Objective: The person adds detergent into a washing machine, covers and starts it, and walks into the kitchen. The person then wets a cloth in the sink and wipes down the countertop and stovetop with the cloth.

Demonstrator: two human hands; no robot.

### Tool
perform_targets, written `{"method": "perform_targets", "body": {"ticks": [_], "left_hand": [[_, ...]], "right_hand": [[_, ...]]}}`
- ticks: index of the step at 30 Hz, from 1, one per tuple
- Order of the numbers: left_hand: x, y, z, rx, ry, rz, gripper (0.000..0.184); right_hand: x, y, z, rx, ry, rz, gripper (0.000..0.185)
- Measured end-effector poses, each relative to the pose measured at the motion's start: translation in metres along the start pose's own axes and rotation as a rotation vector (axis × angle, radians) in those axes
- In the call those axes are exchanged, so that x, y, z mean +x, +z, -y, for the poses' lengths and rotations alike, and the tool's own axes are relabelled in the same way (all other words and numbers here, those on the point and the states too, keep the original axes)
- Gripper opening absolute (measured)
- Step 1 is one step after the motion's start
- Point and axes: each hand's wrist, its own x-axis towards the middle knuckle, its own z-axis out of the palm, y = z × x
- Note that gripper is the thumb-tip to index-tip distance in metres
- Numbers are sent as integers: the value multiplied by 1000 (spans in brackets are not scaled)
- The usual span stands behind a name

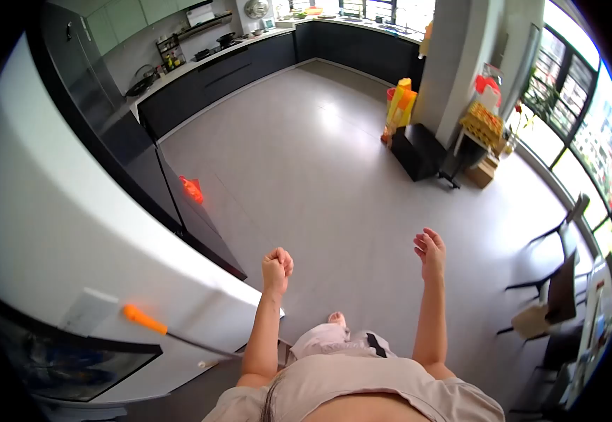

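At far left, best to pass wide of the orange handle point(144, 319) and its thin rod point(200, 344), in front of the white wall point(74, 211). Step around the red-orange bag point(192, 190) lying on the floor point(306, 183), just beside the dark panel point(207, 239).

Left grip point(277, 267) curled into a fist, fingers together; contents, if any, impossible to tell from this angle. Nearest to it, just below and to the left in view: the end of that white wall. Best to carry the fist a little inward, to avoid knocking knuckles there.

In the middle, 1 foot point(337, 318) showing ahead of pale trousers point(323, 341); place it flat and look down before shifting weight. Farther off, allow room for the black box point(418, 151) beside the pillar point(441, 70).

Right grip point(430, 252) raised above the floor, fingers loosely bent and away from the palm, holding nothing visible; best kept relaxed, for balance. At far right, turn wide of the 2 nearer chairs point(562, 292) and the bench point(602, 292) beside them.
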Motion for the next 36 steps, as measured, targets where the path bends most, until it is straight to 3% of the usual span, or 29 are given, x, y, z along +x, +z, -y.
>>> {"method": "perform_targets", "body": {"ticks": [5,13,16,26,29,36], "left_hand": [[124,22,-16,12,39,-31,27],[364,-1,-49,-9,151,-163,29],[454,-6,-65,-31,199,-213,30],[712,-61,-154,-6,333,-396,30],[803,-83,-177,-43,318,-460,31],[1049,-106,-255,-22,326,-367,30]], "right_hand": [[143,47,1,45,10,-33,25],[366,223,-32,9,113,52,22],[455,313,-32,-16,126,95,22],[669,644,-23,-80,121,529,29],[722,737,-38,-70,127,518,22],[887,901,-37,-69,127,493,24]]}}
